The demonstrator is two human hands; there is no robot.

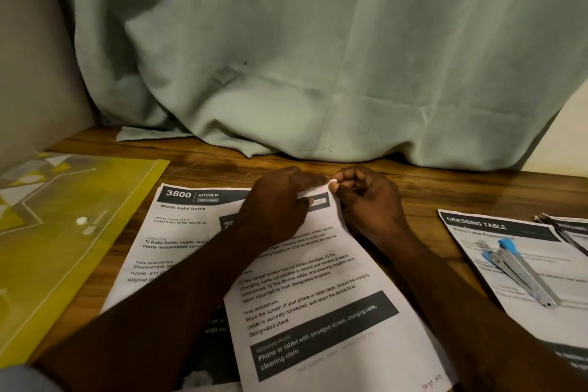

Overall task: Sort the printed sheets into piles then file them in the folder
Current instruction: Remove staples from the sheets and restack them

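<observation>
Item: top sheet, printed paper, likely light, limp, easily creased and slippery. It lies askew on the kitchen sheet at mid table, between the yellow folder and the dressing-table pile under a stapler. Grip: left hand and right hand both pinch its far corner, a sound place to lift it if drawn gently.

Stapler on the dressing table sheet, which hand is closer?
Right. The right hand pinches a corner of the middle sheet, left of the stapler; the left hand holds that sheet farther left.
</observation>
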